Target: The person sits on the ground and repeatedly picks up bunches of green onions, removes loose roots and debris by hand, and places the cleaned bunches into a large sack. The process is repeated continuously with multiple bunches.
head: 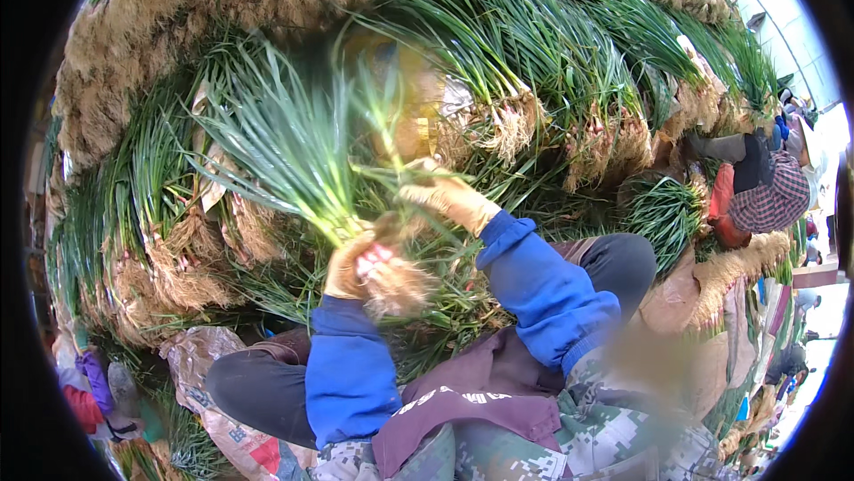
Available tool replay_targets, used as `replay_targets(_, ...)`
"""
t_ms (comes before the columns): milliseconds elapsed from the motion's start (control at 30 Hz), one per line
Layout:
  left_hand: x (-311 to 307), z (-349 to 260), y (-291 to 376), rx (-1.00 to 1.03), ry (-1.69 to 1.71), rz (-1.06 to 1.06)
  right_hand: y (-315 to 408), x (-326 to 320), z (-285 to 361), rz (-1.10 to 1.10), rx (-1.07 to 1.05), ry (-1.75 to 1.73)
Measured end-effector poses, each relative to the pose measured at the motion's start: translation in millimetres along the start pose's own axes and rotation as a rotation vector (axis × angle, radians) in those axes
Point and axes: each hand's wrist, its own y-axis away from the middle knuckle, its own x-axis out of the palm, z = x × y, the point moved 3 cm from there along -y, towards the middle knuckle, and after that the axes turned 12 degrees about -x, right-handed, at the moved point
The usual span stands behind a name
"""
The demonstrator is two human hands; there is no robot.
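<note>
My left hand [346, 269], in a tan glove, grips a bunch of green garlic [320, 190] near its base. Its leaves fan toward the upper left, and pinkish bulb ends with pale roots [400, 287] stick out to the right of the glove. My right hand [448, 199], gloved too, is up and to the right of that bunch. Its fingers close around a smaller garlic stalk [387, 122], blurred by motion, with leaves pointing up. Loose green plants [460, 301] lie beneath both hands, between my bent legs.
Garlic bundles with roots line the left [160, 234] and upper right [594, 80]. A thick row of roots [127, 60] crosses the back. A yellow sack [407, 94] lies ahead, a plastic sack [207, 361] by my left knee. Other people sit at right [767, 190] and lower left [90, 391].
</note>
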Motion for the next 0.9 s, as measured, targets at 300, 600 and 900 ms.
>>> replay_targets(300, -14, 1, 22, -0.139, -0.186, -0.190, -10, 69, -23, 0.299, -0.271, 1.054)
replay_targets(600, -19, -21, 33, 0.048, -0.276, -0.189, 12, -29, -14, 0.350, 0.552, 1.477)
replay_targets(900, -14, -26, 41, -0.005, -0.322, -0.201, 29, 70, 16, -0.024, 0.069, -0.120)
